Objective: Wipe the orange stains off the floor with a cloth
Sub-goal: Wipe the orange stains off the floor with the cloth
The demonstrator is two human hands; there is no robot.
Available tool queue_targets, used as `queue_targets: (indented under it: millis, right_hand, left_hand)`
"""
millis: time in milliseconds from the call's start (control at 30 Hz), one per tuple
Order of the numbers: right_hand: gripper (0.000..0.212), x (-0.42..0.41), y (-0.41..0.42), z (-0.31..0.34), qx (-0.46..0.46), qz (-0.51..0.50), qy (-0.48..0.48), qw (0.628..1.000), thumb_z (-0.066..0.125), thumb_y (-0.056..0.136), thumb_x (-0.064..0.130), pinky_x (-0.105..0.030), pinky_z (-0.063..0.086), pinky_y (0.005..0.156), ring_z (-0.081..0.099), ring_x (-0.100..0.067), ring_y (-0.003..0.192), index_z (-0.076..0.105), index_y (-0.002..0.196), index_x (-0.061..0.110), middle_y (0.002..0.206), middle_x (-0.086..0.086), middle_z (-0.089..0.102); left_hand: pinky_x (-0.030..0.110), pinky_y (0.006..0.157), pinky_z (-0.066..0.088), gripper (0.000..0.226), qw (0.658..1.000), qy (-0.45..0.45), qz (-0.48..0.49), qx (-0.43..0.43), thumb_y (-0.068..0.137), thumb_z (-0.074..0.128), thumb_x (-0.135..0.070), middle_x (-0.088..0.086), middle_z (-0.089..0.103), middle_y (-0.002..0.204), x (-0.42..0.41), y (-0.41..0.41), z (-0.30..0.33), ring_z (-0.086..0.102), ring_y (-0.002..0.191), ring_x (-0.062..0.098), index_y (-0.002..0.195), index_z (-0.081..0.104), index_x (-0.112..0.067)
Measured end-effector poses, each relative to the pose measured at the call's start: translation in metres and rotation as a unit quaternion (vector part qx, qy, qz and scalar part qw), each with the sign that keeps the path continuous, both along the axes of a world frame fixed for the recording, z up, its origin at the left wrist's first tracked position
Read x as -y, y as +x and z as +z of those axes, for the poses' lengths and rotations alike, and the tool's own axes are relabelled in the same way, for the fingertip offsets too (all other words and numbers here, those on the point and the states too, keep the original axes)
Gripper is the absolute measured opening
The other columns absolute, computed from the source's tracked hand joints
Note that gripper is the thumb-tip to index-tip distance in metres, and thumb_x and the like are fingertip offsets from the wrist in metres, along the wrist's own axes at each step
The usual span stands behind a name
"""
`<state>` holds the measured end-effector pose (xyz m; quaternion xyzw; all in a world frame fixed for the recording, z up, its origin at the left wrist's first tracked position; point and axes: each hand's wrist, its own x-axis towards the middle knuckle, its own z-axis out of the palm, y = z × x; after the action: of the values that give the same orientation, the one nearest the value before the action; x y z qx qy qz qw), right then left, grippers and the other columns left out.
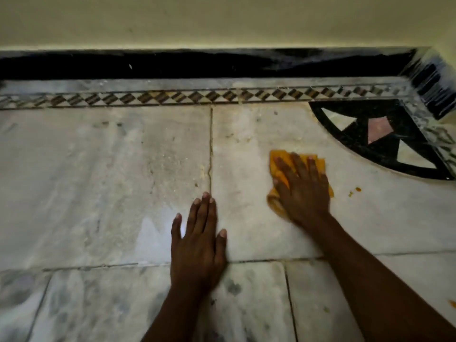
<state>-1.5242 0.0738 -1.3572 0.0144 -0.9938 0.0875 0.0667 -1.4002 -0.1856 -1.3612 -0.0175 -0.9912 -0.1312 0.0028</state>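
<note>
1. On the pale marble floor (98, 169), near the corner of the room, the right hand (302, 191) lies flat on an orange cloth (276, 156), fingers straight and spread, pressing it down against the stone rather than gripping it.
2. Bunched and folded, the cloth shows beyond the fingertips, at the thumb side and in a small strip at the little-finger side; the rest is hidden under the palm.
3. Just to the right of that hand, apart from the cloth, a few small orange stains (355, 190) sit on the same slab.
4. Another orange speck (452, 303) shows at the right edge of the view, beside the right forearm.
5. Nearer the person and well apart from the cloth, the left hand (198, 245) rests palm down on the floor, fingers straight and close together, holding nothing; its fingertips lie beside a grout joint (211, 149) that runs toward the wall.
6. Along the far side runs a patterned inlay border (172, 97) of dark diamonds, then a black skirting (172, 65) below a cream wall (222, 18).
7. A black quarter-circle inlay (385, 137) with pale and pink triangles fills the corner, beyond the cloth to the right.
</note>
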Motion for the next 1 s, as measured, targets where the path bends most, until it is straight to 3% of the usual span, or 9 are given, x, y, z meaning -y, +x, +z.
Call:
queue_targets:
  millis: [100,200,300,500,567,700,833,933,1000]
  right_hand:
    - [0.062,0.049,-0.036,0.009,0.059,-0.075,-0.01,0.995,0.037,0.101,0.059,-0.063,0.012,0.125,0.019,-0.044,0.158,0.033,0.161,0.043,0.173,-0.002,0.025]
    - [0.062,0.093,-0.003,0.005,0.005,0.022,-0.03,0.999,0.041,0.097,0.054,-0.062,0.02,0.122,0.028,-0.041,0.156,0.042,0.157,0.042,0.17,-0.001,0.033]
    - [0.06,0.068,0.08,0.001,-0.017,0.107,-0.023,0.994,0.041,0.098,0.054,-0.056,0.023,0.122,0.025,-0.032,0.159,0.038,0.158,0.047,0.171,0.005,0.032]
    - [0.059,0.023,0.067,0.001,0.032,-0.08,-0.029,0.996,0.033,0.099,0.061,-0.062,0.015,0.124,0.017,-0.038,0.159,0.034,0.158,0.05,0.173,0.004,0.025]
    - [0.059,0.05,0.071,0.005,0.045,-0.034,-0.042,0.998,0.037,0.1,0.057,-0.062,0.014,0.124,0.016,-0.041,0.159,0.035,0.158,0.049,0.173,0.003,0.025]
    - [0.061,0.048,0.174,-0.002,-0.037,0.086,-0.029,0.995,0.038,0.095,0.057,-0.057,0.028,0.121,0.032,-0.037,0.155,0.044,0.155,0.047,0.167,0.003,0.039]
    - [0.061,0.002,0.171,0.001,-0.005,-0.037,-0.015,0.999,0.033,0.098,0.059,-0.058,0.024,0.125,0.033,-0.04,0.154,0.046,0.155,0.043,0.167,-0.001,0.041]
    - [0.059,0.02,0.135,0.015,0.075,-0.135,-0.052,0.987,0.039,0.101,0.061,-0.061,0.007,0.128,0.013,-0.043,0.159,0.032,0.159,0.049,0.174,0.002,0.024]
    - [0.061,0.039,0.138,0.02,0.115,-0.114,-0.055,0.985,0.042,0.103,0.059,-0.062,0.004,0.128,0.004,-0.043,0.16,0.025,0.161,0.05,0.176,0.003,0.012]
  left_hand:
    - [0.052,0.128,0.018,0.07,1.0,-0.006,0.004,-0.011,0.104,0.029,-0.047,-0.009,0.008,0.177,0.002,-0.001,-0.001,0.008,0.163,0.008,0.169,0.015,-0.026]
    - [0.05,0.129,0.014,0.069,1.0,-0.003,0.004,-0.007,0.105,0.026,-0.048,-0.01,0.005,0.177,0.005,-0.001,0.0,0.005,0.163,0.008,0.169,0.013,-0.026]
    - [0.05,0.129,0.013,0.068,1.0,-0.004,0.005,-0.012,0.106,0.023,-0.048,-0.008,0.006,0.177,0.003,-0.001,0.0,0.005,0.163,0.009,0.169,0.013,-0.025]
    - [0.05,0.13,0.007,0.07,1.0,0.002,-0.006,-0.007,0.104,0.016,-0.051,-0.008,0.003,0.177,0.004,0.005,0.0,0.003,0.163,0.009,0.169,0.011,-0.025]
    - [0.049,0.13,0.006,0.072,1.0,-0.008,-0.004,-0.006,0.103,0.014,-0.052,-0.008,0.001,0.177,0.004,0.001,0.002,0.002,0.163,0.009,0.169,0.009,-0.025]
    - [0.049,0.131,0.005,0.074,1.0,-0.001,-0.001,-0.002,0.102,0.012,-0.053,-0.004,0.005,0.178,0.003,0.007,0.008,0.004,0.163,0.012,0.169,0.012,-0.022]
    - [0.051,0.132,0.004,0.073,1.0,0.011,0.002,0.007,0.104,0.011,-0.053,-0.002,0.002,0.178,0.001,0.064,0.01,0.0,0.164,0.014,0.169,0.009,-0.022]
    - [0.053,0.131,-0.001,0.071,0.999,-0.005,0.031,0.011,0.105,0.015,-0.056,-0.005,-0.006,0.177,-0.009,0.149,0.006,-0.008,0.164,0.017,0.169,0.003,-0.029]
    - [0.056,0.13,0.0,0.07,0.999,-0.011,0.04,0.019,0.105,0.017,-0.056,-0.008,-0.006,0.177,-0.008,0.173,0.003,-0.007,0.164,0.017,0.169,0.002,-0.032]
